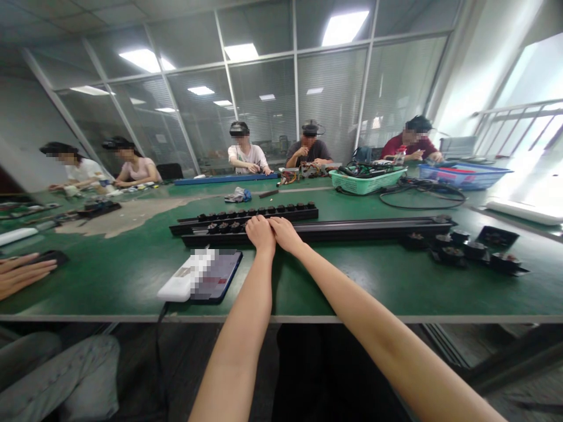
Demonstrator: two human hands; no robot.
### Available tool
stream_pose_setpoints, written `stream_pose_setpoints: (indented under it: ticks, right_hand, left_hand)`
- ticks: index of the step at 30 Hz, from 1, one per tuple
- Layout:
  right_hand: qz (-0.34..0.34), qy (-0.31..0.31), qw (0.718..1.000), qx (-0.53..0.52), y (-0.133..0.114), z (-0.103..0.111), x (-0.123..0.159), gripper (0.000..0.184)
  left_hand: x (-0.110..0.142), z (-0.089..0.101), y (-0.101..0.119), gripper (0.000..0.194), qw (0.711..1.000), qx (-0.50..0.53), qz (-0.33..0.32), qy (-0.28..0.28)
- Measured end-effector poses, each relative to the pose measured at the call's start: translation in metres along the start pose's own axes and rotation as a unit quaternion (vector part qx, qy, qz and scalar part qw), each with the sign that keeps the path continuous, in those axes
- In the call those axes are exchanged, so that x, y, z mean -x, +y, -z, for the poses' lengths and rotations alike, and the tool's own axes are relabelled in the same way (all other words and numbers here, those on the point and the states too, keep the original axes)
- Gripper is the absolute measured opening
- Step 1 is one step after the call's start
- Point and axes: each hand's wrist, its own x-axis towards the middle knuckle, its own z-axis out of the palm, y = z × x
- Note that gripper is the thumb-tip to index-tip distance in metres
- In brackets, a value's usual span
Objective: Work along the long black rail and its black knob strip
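Note:
My left hand and my right hand lie side by side, touching each other, on the near black rail. This long rail runs across the green workbench. Their fingertips are out of sight, so I cannot tell whether they grip it. Just behind them is a black strip carrying a row of small round black parts. Several similar round parts sit to the right of my right hand. A phone with a white power bank lies near my left forearm.
A co-worker's hand rests on a black object at the left edge. Other people work along the far bench among a green crate, a blue crate and looped black cables. The bench's near edge runs below my forearms.

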Motion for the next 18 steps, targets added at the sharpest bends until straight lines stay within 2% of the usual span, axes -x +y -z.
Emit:
stream_pose_setpoints:
  ticks: [6,18]
  right_hand:
    - [-0.023,0.024,0.997,-0.070,0.0063,-0.0054,-0.0040,0.047]
    - [-0.037,0.037,0.993,-0.103,0.0079,-0.0060,-0.0033,0.050]
  left_hand:
    - [0.0018,-0.0014,0.0014,0.037,1.000,0.000,-0.003,-0.001]
    - [0.0059,-0.0001,0.0040,0.037,1.000,0.006,0.000,-0.014]
